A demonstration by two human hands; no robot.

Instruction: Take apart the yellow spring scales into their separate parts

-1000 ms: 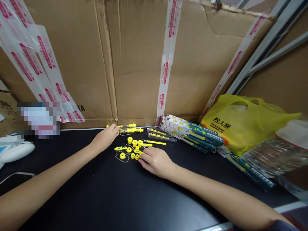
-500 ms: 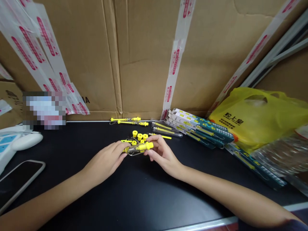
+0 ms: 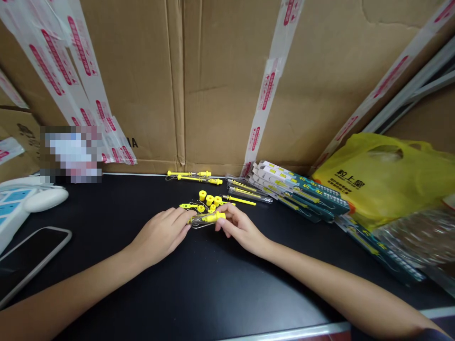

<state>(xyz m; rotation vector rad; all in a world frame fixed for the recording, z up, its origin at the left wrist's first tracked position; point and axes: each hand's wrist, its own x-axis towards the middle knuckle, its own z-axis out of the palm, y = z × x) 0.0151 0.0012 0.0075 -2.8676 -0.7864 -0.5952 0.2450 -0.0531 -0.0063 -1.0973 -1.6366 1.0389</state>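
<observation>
Between my hands is a spring scale (image 3: 212, 218) with a clear tube, a yellow end cap and a bent metal wire hook (image 3: 202, 226) along it. My left hand (image 3: 161, 234) is closed round its left part, which the fingers hide. My right hand (image 3: 240, 227) pinches the yellow cap at the right end between thumb and fingers. Just behind lie loose yellow caps (image 3: 209, 201), a flat yellow strip (image 3: 188, 206) and small wire hooks. Farther back rest two whole yellow spring scales (image 3: 199, 179). A yellow rod with a tube end (image 3: 243, 201) lies beyond my right hand.
Clear tubes with yellow rods (image 3: 245, 192) lie beside stacked teal boxes (image 3: 302, 189) on the right. A yellow plastic bag (image 3: 384, 175) and clear packaging (image 3: 415, 237) stand beyond. At left are a phone (image 3: 31, 260) and a white device (image 3: 21, 203). Taped cardboard (image 3: 220, 109) rises behind the black table (image 3: 199, 293).
The view has shifted slightly, so the scene sits a little farther right. The right fingers have moved onto the yellow cap, and the spring scale is held a little lower and more level.
</observation>
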